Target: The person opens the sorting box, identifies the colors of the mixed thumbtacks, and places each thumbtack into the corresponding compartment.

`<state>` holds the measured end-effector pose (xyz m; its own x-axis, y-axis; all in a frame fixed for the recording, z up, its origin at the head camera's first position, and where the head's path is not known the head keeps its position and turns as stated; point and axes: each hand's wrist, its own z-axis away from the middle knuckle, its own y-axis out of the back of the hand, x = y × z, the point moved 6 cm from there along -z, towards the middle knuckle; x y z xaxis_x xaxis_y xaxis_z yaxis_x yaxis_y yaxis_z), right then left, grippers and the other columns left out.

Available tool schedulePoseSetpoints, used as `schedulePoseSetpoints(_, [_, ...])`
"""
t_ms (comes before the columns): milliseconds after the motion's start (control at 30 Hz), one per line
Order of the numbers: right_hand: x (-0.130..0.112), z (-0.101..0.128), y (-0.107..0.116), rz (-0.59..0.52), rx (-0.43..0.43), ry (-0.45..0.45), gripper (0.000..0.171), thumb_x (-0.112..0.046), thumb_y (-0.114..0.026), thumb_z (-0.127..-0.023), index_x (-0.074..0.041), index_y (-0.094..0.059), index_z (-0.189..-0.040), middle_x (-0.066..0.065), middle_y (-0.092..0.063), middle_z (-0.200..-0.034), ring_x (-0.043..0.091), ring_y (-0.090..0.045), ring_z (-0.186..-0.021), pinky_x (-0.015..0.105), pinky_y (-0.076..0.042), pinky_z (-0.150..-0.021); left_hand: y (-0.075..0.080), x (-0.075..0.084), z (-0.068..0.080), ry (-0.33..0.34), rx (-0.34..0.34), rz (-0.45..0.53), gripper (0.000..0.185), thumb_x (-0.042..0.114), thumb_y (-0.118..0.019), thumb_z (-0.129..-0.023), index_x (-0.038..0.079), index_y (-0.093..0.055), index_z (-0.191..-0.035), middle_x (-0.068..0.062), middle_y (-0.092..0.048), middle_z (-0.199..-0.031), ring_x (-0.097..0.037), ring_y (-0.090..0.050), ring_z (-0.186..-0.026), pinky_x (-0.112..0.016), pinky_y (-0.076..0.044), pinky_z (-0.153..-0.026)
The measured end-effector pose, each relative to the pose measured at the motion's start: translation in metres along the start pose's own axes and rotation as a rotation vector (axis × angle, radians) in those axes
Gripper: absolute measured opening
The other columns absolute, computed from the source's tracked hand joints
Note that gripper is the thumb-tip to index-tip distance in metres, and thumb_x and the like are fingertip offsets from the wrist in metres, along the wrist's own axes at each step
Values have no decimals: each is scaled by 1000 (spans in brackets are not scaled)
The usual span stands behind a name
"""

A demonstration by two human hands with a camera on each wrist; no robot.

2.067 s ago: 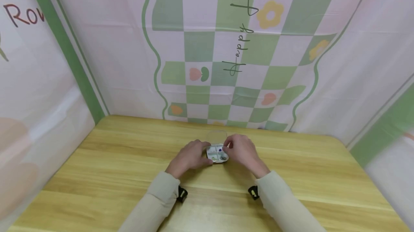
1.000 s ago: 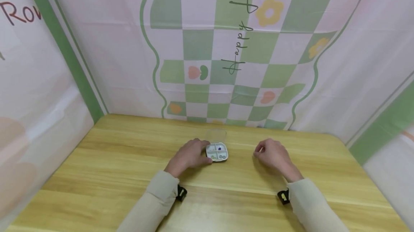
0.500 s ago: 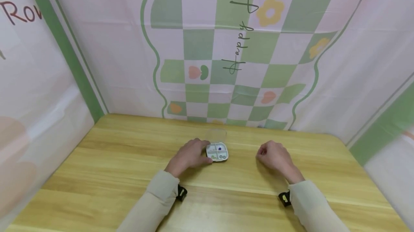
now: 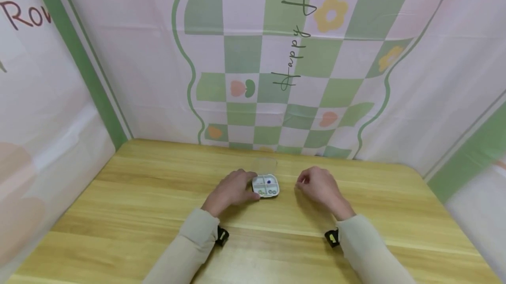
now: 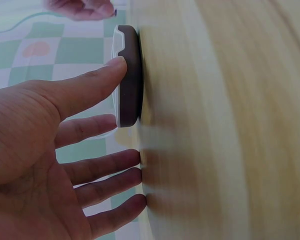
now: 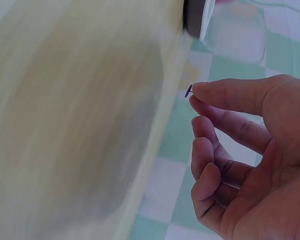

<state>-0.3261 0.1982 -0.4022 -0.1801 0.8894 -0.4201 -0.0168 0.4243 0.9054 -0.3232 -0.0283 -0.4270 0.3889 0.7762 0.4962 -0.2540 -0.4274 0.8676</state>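
A small white box with a dark base and four-part divided inside lies on the table, its clear lid tipped back. Tiny items sit in it, among them a dark blue one in the far right compartment and two round greyish ones in the near right. My left hand holds the box between thumb and index finger, its other fingertips down on the table. Right of the box, my right hand is raised, thumb and index fingertip pinching a tiny purple stud earring, flat head outward.
The wooden table runs back to a hanging cloth with green and white checks. Another cloth hangs at the left side. Black straps with cameras sit at both wrists.
My right hand has left the box for the right, paused there, and now come partly back leftward, slightly higher. My left hand and the box stay in place.
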Motion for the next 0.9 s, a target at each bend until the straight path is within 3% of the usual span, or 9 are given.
schedulePoseSetpoints(433, [-47, -20, -20, -56, 25, 70, 5, -12, -76, -87, -11, -76, -83, -1, -62, -73, 17, -55, -66, 33, -43, -60, 0, 0, -1, 2, 17, 6, 63, 31, -80, -90, 6, -57, -143, -13, -63, -123, -26, -58, -106, -43, -49, -91])
schedulePoseSetpoints(900, [-53, -27, -27, -57, 11, 38, 5, -14, -77, -89, -9, -77, -88, 1, -63, -75, 19, -55, -67, 32, -43, -59, 1, 0, 0, -4, 13, -17, 64, 33, -80, -89, 7, -57, -143, -12, -63, -120, -24, -58, -102, -40, -50, -86])
